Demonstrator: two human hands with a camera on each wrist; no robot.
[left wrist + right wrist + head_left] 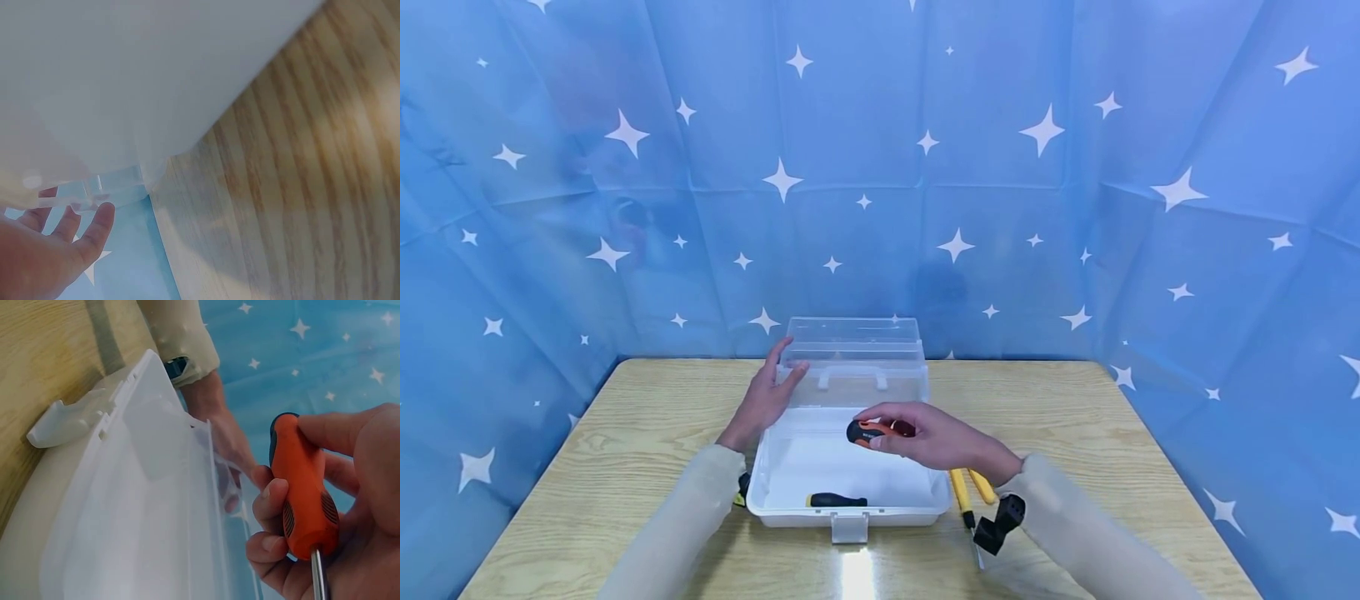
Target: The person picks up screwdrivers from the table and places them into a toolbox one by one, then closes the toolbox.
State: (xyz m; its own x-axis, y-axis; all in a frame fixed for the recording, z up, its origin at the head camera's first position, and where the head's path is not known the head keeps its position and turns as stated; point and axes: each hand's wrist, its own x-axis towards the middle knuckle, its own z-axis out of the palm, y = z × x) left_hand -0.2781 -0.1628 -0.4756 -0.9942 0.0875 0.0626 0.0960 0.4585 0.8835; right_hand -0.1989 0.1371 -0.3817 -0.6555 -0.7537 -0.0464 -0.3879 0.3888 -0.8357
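Note:
My right hand (928, 435) grips an orange-and-black screwdriver (303, 487) by its handle, over the inside of a white plastic toolbox (850, 519). The metal shaft points back past the palm in the right wrist view. At the toolbox's raised clear lid (868, 385), my left hand (769, 400) holds the left edge, thumb on the inner side and fingers (97, 231) along the outside. Inside the toolbox, near the front wall, lies a screwdriver with a black-and-yellow handle (837, 500). The front latch (850, 528) hangs down unfastened.
Right of the toolbox, yellow tool handles (959, 490) and a thin metal shaft (978, 554) lie on the wooden table (1060, 417), partly under my right forearm. A black-and-yellow object (742, 490) shows at the toolbox's left side. A blue star-patterned curtain (865, 125) encloses the back and sides.

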